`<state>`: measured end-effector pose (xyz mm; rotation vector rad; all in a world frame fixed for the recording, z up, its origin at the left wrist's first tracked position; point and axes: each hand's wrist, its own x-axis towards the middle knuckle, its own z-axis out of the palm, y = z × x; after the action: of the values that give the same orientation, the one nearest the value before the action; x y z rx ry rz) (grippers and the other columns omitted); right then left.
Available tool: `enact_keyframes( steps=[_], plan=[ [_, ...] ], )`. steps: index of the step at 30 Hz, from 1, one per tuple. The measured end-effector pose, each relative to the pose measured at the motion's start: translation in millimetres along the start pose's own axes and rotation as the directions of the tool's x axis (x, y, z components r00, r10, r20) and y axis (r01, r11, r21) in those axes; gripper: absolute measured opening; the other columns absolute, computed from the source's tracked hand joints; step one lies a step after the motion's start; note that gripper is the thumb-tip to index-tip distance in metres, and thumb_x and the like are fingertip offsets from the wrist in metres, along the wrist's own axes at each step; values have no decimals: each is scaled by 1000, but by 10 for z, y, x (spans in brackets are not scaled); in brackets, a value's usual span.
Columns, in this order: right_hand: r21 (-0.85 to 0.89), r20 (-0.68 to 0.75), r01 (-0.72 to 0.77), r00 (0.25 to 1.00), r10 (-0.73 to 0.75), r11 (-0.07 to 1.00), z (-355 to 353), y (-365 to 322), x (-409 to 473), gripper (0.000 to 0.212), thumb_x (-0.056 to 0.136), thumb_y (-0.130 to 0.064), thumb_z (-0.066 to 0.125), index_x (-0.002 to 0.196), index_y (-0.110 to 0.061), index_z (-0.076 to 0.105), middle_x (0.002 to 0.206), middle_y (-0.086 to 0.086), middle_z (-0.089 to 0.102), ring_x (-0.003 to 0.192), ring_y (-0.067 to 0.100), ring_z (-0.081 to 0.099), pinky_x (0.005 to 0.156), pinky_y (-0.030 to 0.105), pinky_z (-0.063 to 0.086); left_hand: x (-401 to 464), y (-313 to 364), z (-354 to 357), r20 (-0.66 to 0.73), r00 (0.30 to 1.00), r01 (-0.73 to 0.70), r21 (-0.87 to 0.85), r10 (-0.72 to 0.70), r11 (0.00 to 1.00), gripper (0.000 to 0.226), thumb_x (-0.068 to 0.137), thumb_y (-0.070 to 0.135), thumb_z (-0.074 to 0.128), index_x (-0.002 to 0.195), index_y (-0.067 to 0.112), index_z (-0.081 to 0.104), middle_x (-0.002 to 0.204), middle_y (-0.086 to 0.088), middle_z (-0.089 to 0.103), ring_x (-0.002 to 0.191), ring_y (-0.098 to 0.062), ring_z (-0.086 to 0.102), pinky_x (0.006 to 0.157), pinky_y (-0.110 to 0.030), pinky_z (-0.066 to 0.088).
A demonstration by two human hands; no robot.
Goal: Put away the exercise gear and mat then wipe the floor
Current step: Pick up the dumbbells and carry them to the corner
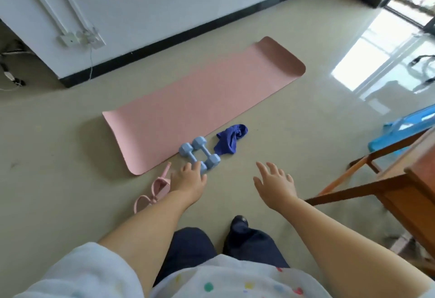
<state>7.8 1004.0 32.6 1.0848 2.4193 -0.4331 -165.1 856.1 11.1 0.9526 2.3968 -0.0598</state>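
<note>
Pinks and blues on a beige floor (70, 156).

The mat (200, 99) shows plain salmon pink, its curled far end a duller brownish pink. Two dumbbells (200, 154) come in pale blue, the cloth (231, 141) beside them deep violet-blue. The band (153, 191) is soft pink. White wall (164, 3), black skirting (211, 20). Orange-brown table (404, 191), bright blue tub (400, 132). White top (223, 281) dotted green, yellow, red, over navy trousers (188, 250) and a black shoe (239, 223).
</note>
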Motion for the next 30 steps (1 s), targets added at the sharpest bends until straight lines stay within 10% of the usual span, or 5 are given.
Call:
enact_keyframes(
  steps=[21, 30],
  plan=[
    [-36, 210, 196, 960, -185, 980, -982, -505, 2714, 55, 100, -43, 26, 151, -27, 13, 155, 5, 23, 138, 25, 29, 111, 42, 25, 2046, 72, -783, 125, 961, 271, -281, -245, 920, 50, 100, 35, 31, 146, 16, 24, 146, -9, 36, 132, -30, 36, 104, -41, 31],
    [-49, 423, 284, 874, -238, 957, 365, -662, 4563, 51, 100, -36, 30, 149, -25, 19, 150, 5, 30, 135, 25, 32, 108, 41, 27, 3572, -222, 848, 315, 874, 478, -420, -370, 771, 49, 99, 35, 35, 144, 17, 28, 140, -10, 41, 128, -29, 39, 97, -42, 39]
  ],
)
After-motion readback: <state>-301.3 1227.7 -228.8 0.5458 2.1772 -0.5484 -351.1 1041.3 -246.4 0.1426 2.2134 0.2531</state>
